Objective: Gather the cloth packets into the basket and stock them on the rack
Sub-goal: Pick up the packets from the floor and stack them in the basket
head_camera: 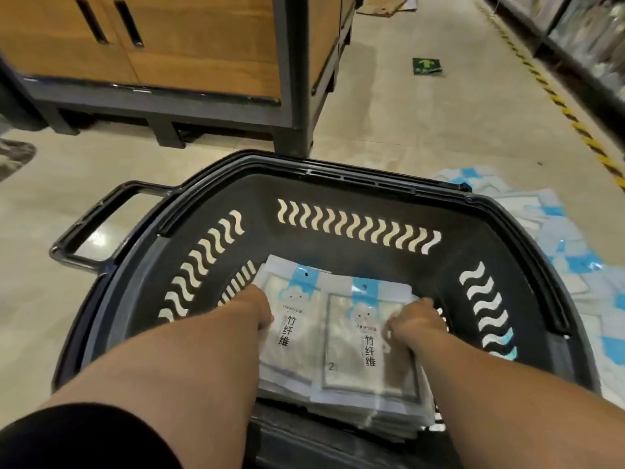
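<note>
Currently, in the head view, I have both hands down inside the black plastic shopping basket (pixel 338 184), which fills the lower centre of the frame. Two side-by-side stacks of white-and-blue plastic-wrapped cloth packets (pixel 358 336) lie on its bottom. My right hand (pixel 414 321) sits on the right stack, fingers curled over the top packet's edge in a grip. My left hand (pixel 262 311) is against the left edge of the left stack; its fingers are hidden behind the wrist, so I cannot tell how they are set. I judge this to be the gathering step, settling a load into the basket. More loose packets (pixel 554 228) lie on the pale floor (pixel 389 130) at the right edge, beyond the basket rim, so the next move calls for letting go and reaching right for those. A wooden cabinet with a dark metal frame (pixel 203 55) stands upper left.
</note>
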